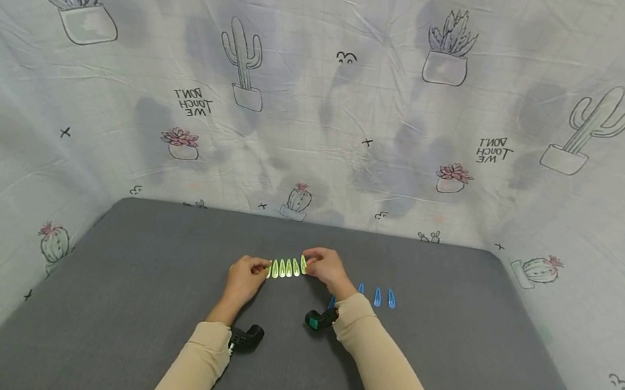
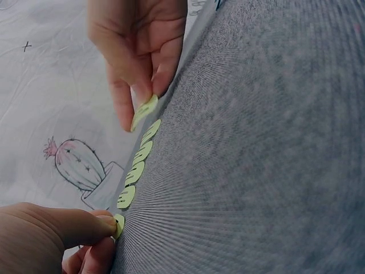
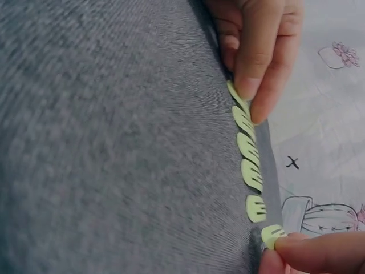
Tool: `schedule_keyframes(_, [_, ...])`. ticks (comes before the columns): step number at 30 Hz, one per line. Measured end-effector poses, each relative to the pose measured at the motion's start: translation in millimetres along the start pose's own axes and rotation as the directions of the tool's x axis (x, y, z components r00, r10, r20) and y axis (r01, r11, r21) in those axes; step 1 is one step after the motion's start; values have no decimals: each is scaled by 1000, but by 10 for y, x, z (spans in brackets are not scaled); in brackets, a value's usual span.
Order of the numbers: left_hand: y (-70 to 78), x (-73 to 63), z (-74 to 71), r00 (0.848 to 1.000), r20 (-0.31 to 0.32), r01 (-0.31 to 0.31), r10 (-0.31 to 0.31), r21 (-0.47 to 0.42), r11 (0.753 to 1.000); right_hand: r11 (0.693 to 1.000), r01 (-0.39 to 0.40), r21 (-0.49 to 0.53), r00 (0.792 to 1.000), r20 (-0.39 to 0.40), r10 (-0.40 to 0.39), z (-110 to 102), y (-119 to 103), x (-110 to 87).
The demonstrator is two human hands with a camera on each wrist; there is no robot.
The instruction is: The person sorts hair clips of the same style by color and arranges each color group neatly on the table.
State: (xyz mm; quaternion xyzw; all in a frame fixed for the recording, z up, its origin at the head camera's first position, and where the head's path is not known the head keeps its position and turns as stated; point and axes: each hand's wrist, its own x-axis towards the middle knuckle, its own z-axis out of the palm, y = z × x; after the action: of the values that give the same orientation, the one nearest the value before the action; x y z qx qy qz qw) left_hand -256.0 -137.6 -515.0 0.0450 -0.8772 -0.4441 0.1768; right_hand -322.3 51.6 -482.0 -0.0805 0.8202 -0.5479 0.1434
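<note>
A slanting row of yellow-green snap hair clips (image 1: pixel 282 268) lies on the grey table, side by side with small gaps. At the row's left end, my left hand (image 1: pixel 244 281) pinches a hair clip (image 2: pixel 118 226) between thumb and fingers, low against the cloth. My right hand (image 1: pixel 329 271) pinches another yellow-green hair clip (image 3: pixel 272 235) at the right end. That clip looks slightly raised and tilted in the left wrist view, where the right hand (image 2: pixel 140 45) comes down from the top. Fingers partly cover both end clips.
Several blue hair clips (image 1: pixel 378 297) lie to the right, one partly hidden by my right wrist. The grey table (image 1: pixel 156 280) ends at a patterned cloth backdrop (image 1: pixel 327 90). Each wrist carries a black camera mount (image 1: pixel 248 338).
</note>
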Motion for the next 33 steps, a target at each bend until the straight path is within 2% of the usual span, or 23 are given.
schedule_keyframes(8, [4,1,1,1000,0,-5,5,7,1000,995,-13,-97,999,-37,9,52,-37,18])
schedule_keyframes(16, [-4,3,-2,1000,-5,-11,11,9,1000,967,30,-252,995,-83,-52,100,-48,29])
schedule_keyframes(30, [-4,-8,-6,1000,-1,-13,13,-1,1000,950,18,-313,988,-139,-65,151,-64,-11])
schedule_keyframes(33, [2,-10,-2,1000,-7,-12,12,-2,1000,953,8,-301,988,-143,-53,153,-62,-11])
